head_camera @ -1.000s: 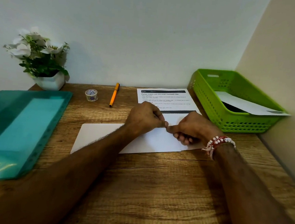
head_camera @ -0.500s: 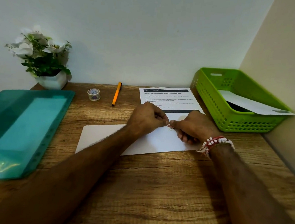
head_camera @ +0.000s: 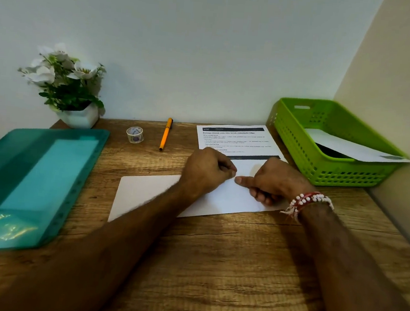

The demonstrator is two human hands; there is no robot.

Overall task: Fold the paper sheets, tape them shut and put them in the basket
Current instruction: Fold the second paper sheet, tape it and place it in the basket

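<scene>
The left hand (head_camera: 207,171) has its fingers curled tight, thumb and forefinger tips brought together and pressed down on the paper. Whether they pinch anything between them cannot be told. Just beside those tips lies the thumb of the right hand (head_camera: 277,182), stretched flat and pointing left. The other fingers (head_camera: 259,197) are curled under the palm against the sheet, and it is unclear whether they hold something. A red-and-white beaded bracelet (head_camera: 306,201) sits at that wrist. Both hands rest on a folded white sheet (head_camera: 146,191), which lies flat on the wooden desk (head_camera: 214,267) in front of the person. Its far edge overlaps a printed sheet (head_camera: 230,137) lying flat behind it. To the right stands the green basket (head_camera: 297,141), with a folded paper (head_camera: 343,146) leaning over its right rim. Behind the left hand lie an orange pen (head_camera: 165,134) and a roll of clear tape (head_camera: 134,134). A white pot of white flowers (head_camera: 73,89) stands at the back left, and a teal plastic folder (head_camera: 36,177) lies along the left.
</scene>
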